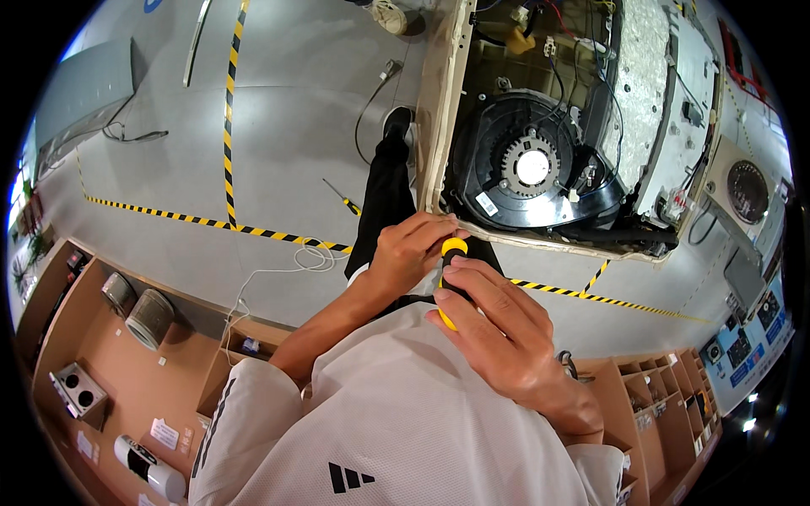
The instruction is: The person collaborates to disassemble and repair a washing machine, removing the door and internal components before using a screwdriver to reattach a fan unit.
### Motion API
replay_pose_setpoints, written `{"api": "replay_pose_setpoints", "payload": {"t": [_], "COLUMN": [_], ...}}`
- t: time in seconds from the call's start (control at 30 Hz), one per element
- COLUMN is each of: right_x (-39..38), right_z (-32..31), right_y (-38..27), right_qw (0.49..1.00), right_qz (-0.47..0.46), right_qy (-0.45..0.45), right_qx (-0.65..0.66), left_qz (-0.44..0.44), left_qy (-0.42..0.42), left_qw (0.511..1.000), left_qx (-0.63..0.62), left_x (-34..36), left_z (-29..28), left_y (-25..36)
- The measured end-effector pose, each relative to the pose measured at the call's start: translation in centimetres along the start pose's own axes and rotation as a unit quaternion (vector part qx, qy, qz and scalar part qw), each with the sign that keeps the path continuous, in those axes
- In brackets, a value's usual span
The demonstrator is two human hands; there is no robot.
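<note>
Gripping a yellow-and-black screwdriver (448, 278) close to the chest, the right hand (494, 325) curls its fingers around the handle. The left hand (411, 250) pinches its yellow top, just below an opened appliance (548, 126).

Single head-worn fisheye view, steeply downward, close over the hands, floor beyond.

screwdriver handle (450, 274): yellow and black | second screwdriver (341, 196) on floor: yellow grip | floor (287, 110): plain grey | floor tape (229, 101): yellow-black diagonal stripes | fan housing (527, 169): black, white centre | shirt (396, 422): white, black stripes | trousers (384, 198): black | shelves (126, 371): light brown | cable (278, 270): white
</note>
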State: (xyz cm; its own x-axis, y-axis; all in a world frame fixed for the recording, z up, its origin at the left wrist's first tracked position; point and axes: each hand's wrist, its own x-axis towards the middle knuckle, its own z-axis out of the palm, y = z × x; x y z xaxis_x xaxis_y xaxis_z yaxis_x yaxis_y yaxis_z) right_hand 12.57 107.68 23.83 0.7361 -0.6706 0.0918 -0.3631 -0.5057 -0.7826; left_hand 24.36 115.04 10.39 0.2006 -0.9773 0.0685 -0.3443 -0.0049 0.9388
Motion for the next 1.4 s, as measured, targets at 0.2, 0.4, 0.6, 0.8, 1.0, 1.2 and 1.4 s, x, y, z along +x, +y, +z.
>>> {"api": "replay_pose_setpoints", "payload": {"t": [0.2,0.4,0.6,0.8,1.0,1.2,1.4], "right_x": [0.2,-0.4,-0.9,-1.2,-1.5,-1.5,-1.5], "right_z": [-0.1,-0.4,-0.6,-0.6,-0.4,-0.6,-0.5], "right_y": [-0.2,-0.1,0.6,1.0,1.2,1.2,1.2], "right_qw": [1.0,0.999,0.999,0.998,0.998,0.998,0.998], "right_qz": [0.005,-0.004,0.004,0.002,-0.001,-0.003,-0.004], "right_qy": [-0.012,-0.003,0.016,0.029,0.037,0.028,0.021], "right_qx": [0.011,0.034,0.031,0.05,0.052,0.055,0.063], "left_qz": [-0.007,0.022,0.015,0.014,0.01,0.025,0.021], "left_qy": [-0.071,-0.017,-0.038,-0.043,-0.035,-0.02,-0.018], "left_qw": [0.997,0.999,0.999,0.998,0.998,0.998,0.998], "left_qx": [-0.021,0.032,0.027,0.032,0.045,0.047,0.048], "left_x": [0.6,-0.2,0.1,-0.1,0.1,0.3,0.1], "left_z": [-0.8,0.0,-0.2,-0.1,0.2,0.4,0.5], "left_y": [1.2,1.0,1.2,1.1,1.1,0.8,0.7]}}
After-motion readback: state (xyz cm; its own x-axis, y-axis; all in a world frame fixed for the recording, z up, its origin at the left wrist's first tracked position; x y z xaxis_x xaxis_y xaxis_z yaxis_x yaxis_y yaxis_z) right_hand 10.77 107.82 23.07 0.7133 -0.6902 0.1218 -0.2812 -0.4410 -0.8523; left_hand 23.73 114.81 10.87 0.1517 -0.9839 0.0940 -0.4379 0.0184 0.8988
